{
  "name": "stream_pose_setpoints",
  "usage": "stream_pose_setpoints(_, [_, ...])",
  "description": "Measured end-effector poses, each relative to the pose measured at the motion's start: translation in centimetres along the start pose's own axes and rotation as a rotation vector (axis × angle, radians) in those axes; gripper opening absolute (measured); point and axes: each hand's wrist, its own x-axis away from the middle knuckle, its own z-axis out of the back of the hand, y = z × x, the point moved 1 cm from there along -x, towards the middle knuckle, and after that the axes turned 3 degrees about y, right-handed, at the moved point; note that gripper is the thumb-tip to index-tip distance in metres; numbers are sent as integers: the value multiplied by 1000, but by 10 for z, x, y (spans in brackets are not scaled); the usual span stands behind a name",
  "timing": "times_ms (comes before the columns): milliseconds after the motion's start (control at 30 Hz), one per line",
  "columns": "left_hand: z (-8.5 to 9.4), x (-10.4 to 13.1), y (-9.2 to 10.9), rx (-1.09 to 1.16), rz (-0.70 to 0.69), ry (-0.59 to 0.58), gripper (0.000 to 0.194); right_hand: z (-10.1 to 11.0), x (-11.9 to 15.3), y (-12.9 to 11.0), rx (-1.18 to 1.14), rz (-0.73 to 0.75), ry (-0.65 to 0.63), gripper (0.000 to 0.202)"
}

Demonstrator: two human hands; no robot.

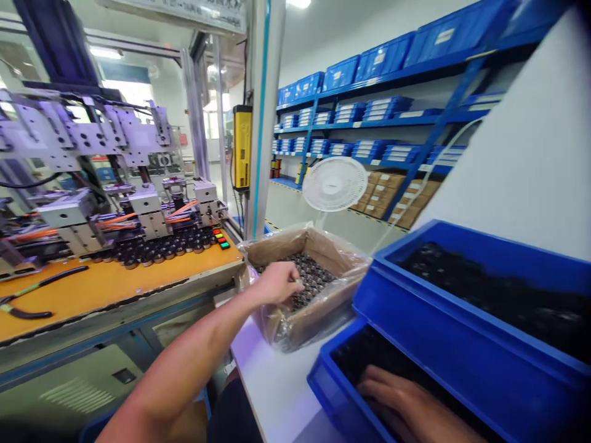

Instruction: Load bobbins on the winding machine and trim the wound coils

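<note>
My left hand [279, 282] is over the cardboard box [327, 247], its fingers curled together just above a heap of small dark parts [310, 278]. What is between the fingertips is too small to make out. Clear plastic film [289, 332] lines the box and hangs over its rim. Low on the right, my right hand [392, 394] reaches into the lower blue bin [323, 375]. Its fingers stretch over the black parts [364, 347] inside, and the thumb is hidden.
An upper blue bin [443, 326] with black parts overhangs the lower one. To the left, a machine [152, 212] stands behind an orange worktop [152, 280] bearing rows of round black parts [161, 247] and pliers [46, 283]. A white fan [335, 183] and blue shelving [360, 126] are beyond.
</note>
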Motion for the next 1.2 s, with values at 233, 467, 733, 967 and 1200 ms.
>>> stream_pose_setpoints(233, [-2, 146, -26, 1071, -4, 313, 52, -2, -4, -2, 30, -145, 151, 16])
stream_pose_setpoints(467, [-9, 201, -19, 1268, -38, 386, 37, 22, -33, -62, 29, -67, 399, 8])
stream_pose_setpoints(733, [-8, 225, -9, 1180, -68, 368, 39, 5, -48, -149, -257, 106, 397, 19])
stream_pose_setpoints(967, [-21, 231, -2, 1156, 32, 293, 31, -5, -42, -144, -379, 128, 341, 15])
stream_pose_setpoints(1200, [-31, 227, 12, 1320, 136, 115, 37, -7, -41, -144, -439, 111, 346, 12])
